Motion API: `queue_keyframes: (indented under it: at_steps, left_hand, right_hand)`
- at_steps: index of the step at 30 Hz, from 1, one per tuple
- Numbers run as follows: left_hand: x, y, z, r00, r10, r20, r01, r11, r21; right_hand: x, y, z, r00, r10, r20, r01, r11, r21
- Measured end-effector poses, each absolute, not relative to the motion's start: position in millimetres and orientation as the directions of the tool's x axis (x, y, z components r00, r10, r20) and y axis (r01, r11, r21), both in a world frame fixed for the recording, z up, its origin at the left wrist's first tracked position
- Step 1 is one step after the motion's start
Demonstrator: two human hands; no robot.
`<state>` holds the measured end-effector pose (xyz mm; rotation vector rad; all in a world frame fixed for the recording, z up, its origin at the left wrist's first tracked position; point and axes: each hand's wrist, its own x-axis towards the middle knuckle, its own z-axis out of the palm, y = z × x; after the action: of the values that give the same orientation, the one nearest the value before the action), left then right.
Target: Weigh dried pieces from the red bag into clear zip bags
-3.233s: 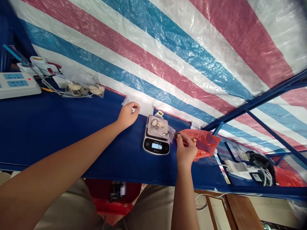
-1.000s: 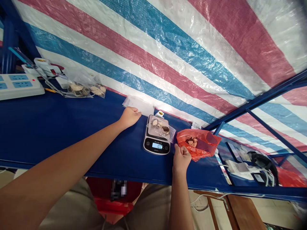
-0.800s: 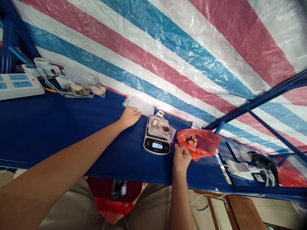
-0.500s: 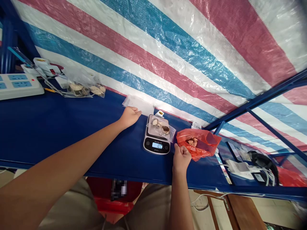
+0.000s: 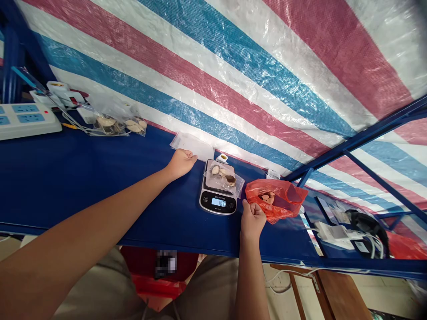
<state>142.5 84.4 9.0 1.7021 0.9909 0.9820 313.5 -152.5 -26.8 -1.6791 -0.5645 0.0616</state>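
A small digital scale (image 5: pixel 218 195) sits on the blue table (image 5: pixel 83 178), its display lit. On its pan lies a clear bag (image 5: pixel 224 178) holding pale and brown pieces. My left hand (image 5: pixel 180 162) rests on the table just left of the scale, fingers curled, beside a stack of clear bags (image 5: pixel 192 144). My right hand (image 5: pixel 252 220) lies curled in a loose fist right of the scale, touching the edge of a red plastic bag (image 5: pixel 278 200) with more pieces inside. What the fist holds, if anything, is hidden.
A white power strip (image 5: pixel 25 120) lies at the far left, with filled clear bags (image 5: pixel 115 123) and small devices near it. A striped tarp (image 5: pixel 233 66) backs the table. Chargers and cables (image 5: pixel 347 231) lie on the shelf to the right. A red stool (image 5: pixel 156 280) stands under the table.
Since 3.2 s ago my right hand left the red bag's mouth and dropped to the table; a brown piece was added on the scale. My left hand curled shut. The last second shows no movement.
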Motion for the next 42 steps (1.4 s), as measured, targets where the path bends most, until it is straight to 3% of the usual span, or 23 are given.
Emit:
queue_keyframes:
  at_steps: [14,20,23,27,31,35,38,42]
  left_hand:
    - [141.6,84.6,7.8,0.371,0.904,0.211,0.154,-0.284,0.946]
    - [141.3,87.0,2.8,0.390,0.890,0.235,0.143,-0.311,0.940]
    - [141.4,87.9,0.9,0.401,0.885,0.237,0.133,-0.312,0.941]
    - [141.5,88.5,0.5,0.408,0.884,0.229,0.125,-0.303,0.945]
    - [141.1,88.5,1.9,0.409,0.885,0.223,0.124,-0.296,0.947]
    - [140.0,87.9,3.2,0.410,0.882,0.232,0.119,-0.304,0.945]
    - [139.3,87.4,3.6,0.413,0.879,0.237,0.118,-0.310,0.944]
    - [138.7,87.1,3.7,0.421,0.877,0.230,0.117,-0.304,0.945]
  right_hand:
    - [312.9,-152.5,-24.5,0.868,0.405,0.288,0.353,-0.094,-0.931]
    - [299.5,-153.1,-14.8,0.857,0.329,0.397,0.456,-0.125,-0.881]
    - [294.1,-150.5,-0.4,0.770,0.345,0.537,0.617,-0.191,-0.763]
    - [300.9,-134.3,27.6,0.545,0.515,0.661,0.834,-0.258,-0.487]
    - [309.8,-108.1,47.9,0.387,0.700,0.600,0.922,-0.285,-0.263]
    - [308.2,-90.0,50.5,0.399,0.797,0.453,0.915,-0.379,-0.139]
    - [305.6,-85.3,48.2,0.408,0.820,0.401,0.912,-0.387,-0.136]
    - [311.1,-90.0,51.4,0.405,0.796,0.450,0.904,-0.273,-0.330]
